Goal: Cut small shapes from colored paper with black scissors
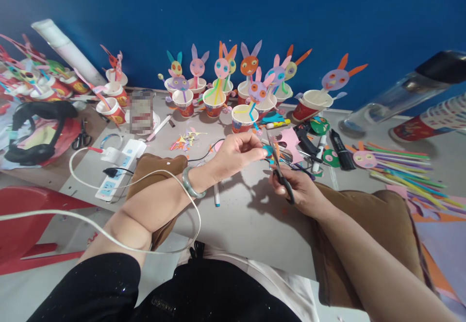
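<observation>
My left hand (238, 154) pinches a small piece of teal paper (268, 150) above the middle of the table. Fingers of my right hand (296, 188) are closed round the dark handles of a pair of scissors (285, 183), whose blades point up and away from me, right beside the teal paper. Whether the blades touch the paper I cannot tell. Just beyond my hands stands a paper cup (244, 118) with a paper rabbit head (257, 92) on a strip. Pink paper scrap (290, 143) lies to the right of the scissors.
Several paper cups with rabbit figures line the blue wall (233, 6). To the right are a black marker (341, 151), coloured paper strips (404, 166) and a clear bottle (393, 93). A power strip (121, 170) lies left; its white cable (91, 222) crosses my left arm. Brown cushions (364, 234) flank my arms.
</observation>
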The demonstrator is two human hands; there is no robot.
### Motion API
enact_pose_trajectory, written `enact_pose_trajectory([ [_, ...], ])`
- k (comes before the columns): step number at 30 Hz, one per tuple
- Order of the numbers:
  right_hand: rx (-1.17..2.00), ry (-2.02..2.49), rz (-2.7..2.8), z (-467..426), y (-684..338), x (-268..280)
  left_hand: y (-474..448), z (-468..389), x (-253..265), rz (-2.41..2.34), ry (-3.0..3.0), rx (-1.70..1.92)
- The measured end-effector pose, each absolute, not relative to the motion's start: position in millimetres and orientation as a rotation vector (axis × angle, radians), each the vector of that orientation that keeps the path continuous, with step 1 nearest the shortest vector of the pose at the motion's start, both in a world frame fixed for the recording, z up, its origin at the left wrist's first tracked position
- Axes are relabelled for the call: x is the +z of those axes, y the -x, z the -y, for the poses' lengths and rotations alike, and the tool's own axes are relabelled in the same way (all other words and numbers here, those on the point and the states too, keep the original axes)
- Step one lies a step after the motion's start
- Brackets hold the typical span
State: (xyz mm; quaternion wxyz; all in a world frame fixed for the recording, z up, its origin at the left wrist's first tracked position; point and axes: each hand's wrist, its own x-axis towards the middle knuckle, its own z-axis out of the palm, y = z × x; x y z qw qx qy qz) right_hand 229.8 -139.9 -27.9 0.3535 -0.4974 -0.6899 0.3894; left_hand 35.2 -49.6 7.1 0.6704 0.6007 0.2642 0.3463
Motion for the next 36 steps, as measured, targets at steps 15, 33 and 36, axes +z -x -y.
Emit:
enact_pose_trajectory([
  [15, 1.008, 1.291, 1.784, 140.1, -230.5, -27.8, -36.0, 47.6, 5.0, -0.583, -1.364, 0.834],
  [33, 1.047, 1.278, 1.784, 140.0, -228.7, -23.6, -36.2, 50.2, 5.2, -0.572, -1.353, 0.767],
  [36, 1.050, 1.289, 1.782, 140.5, -228.9, -23.2, -36.2, 50.2, 5.4, -0.575, -1.361, 0.765],
])
